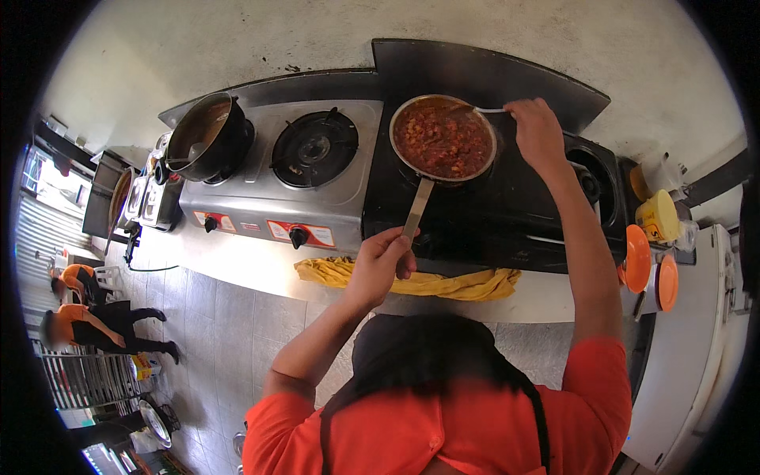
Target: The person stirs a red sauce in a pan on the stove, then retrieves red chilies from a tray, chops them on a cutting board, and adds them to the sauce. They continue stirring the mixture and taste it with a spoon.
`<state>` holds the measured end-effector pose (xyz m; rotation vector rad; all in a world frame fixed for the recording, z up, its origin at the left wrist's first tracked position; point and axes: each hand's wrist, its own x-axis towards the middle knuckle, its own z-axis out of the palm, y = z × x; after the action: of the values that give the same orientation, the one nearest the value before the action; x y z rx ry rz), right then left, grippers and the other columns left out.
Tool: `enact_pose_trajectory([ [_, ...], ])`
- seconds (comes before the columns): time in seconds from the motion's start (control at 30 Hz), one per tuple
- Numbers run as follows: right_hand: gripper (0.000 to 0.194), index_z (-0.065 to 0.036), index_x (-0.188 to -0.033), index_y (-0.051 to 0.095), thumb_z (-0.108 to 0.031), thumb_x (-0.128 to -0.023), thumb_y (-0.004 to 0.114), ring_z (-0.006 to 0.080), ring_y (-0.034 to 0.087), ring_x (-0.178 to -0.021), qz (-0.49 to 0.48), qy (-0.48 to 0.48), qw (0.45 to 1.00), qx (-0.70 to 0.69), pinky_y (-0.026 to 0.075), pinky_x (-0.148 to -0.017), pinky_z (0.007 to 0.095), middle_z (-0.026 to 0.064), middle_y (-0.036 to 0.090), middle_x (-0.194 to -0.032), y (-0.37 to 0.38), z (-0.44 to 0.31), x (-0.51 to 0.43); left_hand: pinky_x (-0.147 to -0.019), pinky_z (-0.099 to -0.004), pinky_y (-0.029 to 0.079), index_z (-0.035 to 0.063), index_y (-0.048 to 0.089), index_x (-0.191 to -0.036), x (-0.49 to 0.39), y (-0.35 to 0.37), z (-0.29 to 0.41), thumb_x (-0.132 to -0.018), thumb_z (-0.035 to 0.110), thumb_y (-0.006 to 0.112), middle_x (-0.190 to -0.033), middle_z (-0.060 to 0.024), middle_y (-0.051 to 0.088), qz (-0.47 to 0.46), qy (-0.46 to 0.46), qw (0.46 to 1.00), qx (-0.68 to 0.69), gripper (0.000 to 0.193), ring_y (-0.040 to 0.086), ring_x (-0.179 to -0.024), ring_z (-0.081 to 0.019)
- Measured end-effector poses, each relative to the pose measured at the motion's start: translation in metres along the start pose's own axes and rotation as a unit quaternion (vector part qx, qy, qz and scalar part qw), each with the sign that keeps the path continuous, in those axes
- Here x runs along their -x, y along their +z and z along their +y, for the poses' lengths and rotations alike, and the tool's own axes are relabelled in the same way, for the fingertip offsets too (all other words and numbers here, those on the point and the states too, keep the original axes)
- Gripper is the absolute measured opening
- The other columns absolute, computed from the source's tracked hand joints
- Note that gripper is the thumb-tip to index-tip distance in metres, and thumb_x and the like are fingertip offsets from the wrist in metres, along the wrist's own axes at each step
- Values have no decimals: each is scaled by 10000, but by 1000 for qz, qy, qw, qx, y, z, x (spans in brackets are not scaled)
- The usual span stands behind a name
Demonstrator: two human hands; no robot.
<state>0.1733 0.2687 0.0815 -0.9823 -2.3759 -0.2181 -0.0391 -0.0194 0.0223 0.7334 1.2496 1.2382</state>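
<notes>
A metal saucepan point(396, 155) sits on the black gas stove point(516, 208), with a chunky red sauce point(445, 136) filling much of it. My left hand point(383, 261) grips the end of the pan's long flat handle point(419, 205). Above the pan's right rim, my right hand point(537, 133) holds the handle of a metal utensil point(490, 110). The utensil's other end is sunk in the sauce, so its shape is hidden. A crumpled yellow cloth point(451, 285) lies along the counter edge, below my left hand.
Left of the pan stands a steel two-burner stove point(261, 202) bearing a deep dark pot point(205, 160) with a ladle inside. Orange plates point(637, 258) and a yellow tub point(659, 217) are at right, near a white appliance point(683, 356). Two people point(89, 326) are at far left.
</notes>
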Motion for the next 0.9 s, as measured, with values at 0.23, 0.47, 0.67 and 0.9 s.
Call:
enact_pose_trajectory([
  [0.23, 264, -55, -1093, 699, 11, -867, 579, 287, 591, -987, -110, 57, 990, -70, 506, -870, 416, 98, 691, -1036, 62, -17, -50, -553, -225, 415, -32, 628, -1218, 2, -6, 15, -1012, 177, 504, -688, -20, 593, -16, -15, 999, -48, 319, 534, -592, -86],
  [0.47, 267, -62, -1106, 691, -1, -879, 566, 265, 588, -1000, -63, -252, 965, 28, 486, -897, 399, 83, 678, -1047, 6, -31, -17, -622, -246, 479, -45, 592, -1261, 2, -6, 13, -1032, 192, 508, -727, -46, 608, -55, -45, 997, -21, 340, 588, -659, -113],
  [0.67, 251, -42, -1119, 685, -33, -899, 565, 316, 633, -940, -121, 53, 991, 9, 515, -834, 434, 142, 670, -984, -47, -68, 31, -705, -280, 533, -71, 511, -1216, -3, 34, -13, -1054, 174, 499, -863, -116, 665, -139, -62, 980, 126, 294, 640, -738, -151],
  [0.9, 211, -25, -1055, 684, -49, -869, 588, 338, 658, -911, -105, 112, 987, -46, 536, -783, 440, 164, 659, -921, -32, -123, 55, -687, -284, 549, -66, 503, -1152, -18, 60, -21, -1054, 171, 497, -877, -139, 682, -178, -38, 973, 144, 256, 662, -753, -166],
])
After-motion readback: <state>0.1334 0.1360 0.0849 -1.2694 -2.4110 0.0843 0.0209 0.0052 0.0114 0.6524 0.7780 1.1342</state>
